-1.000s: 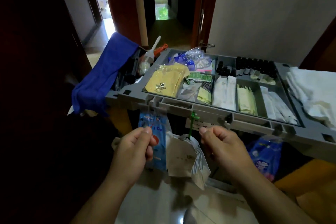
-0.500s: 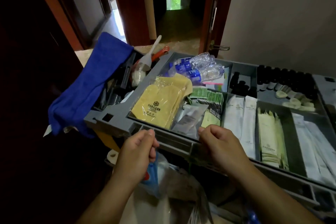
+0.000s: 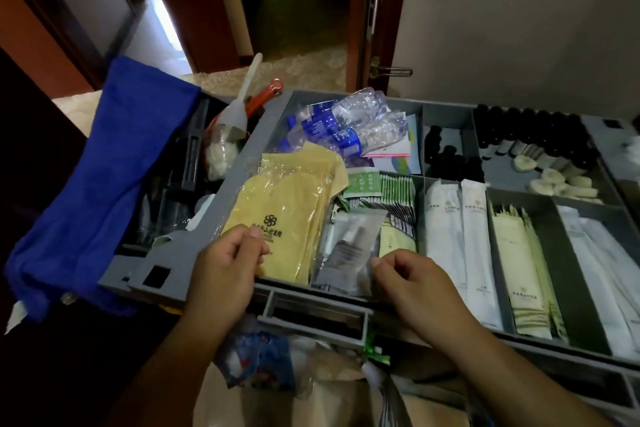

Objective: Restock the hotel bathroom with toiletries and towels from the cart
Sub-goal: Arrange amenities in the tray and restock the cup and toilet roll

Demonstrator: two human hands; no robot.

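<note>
A grey cart tray (image 3: 391, 302) divided into compartments is seen from above, with both hands at its near rim. The left hand (image 3: 225, 267) is curled, its thumb and fingers pinched at the near edge of the yellow packets (image 3: 287, 215); whether a packet is actually gripped cannot be told. The right hand (image 3: 412, 284) is loosely curled over the rim beside a grey sachet (image 3: 349, 250), with nothing clearly held.

Two yellow packets in clear wrap can be made out, overlapped, their long axis run from the near rim away and slightly right, the printed logo at the near end. Two or three crushed water bottles (image 3: 346, 125) are lain crosswise behind them. A dense row of green sachets (image 3: 384, 189) is stood on edge; no count is possible. Two long white packets (image 3: 457, 239) are laid side by side, lengthwise toward the viewer, next to a stack of cream packets (image 3: 523, 263) and further white packets (image 3: 602, 274) pointed the same way. Many dark small bottles (image 3: 533, 135) are stood upright in the far compartments, with a few pale round soaps (image 3: 557, 180) before them.

A blue cloth (image 3: 100, 191) is draped over the cart's left end, and a white-handled brush (image 3: 242, 104) and an orange handle (image 3: 266, 95) are stuck up beside it. Bags (image 3: 263, 360) are hung below the rim.
</note>
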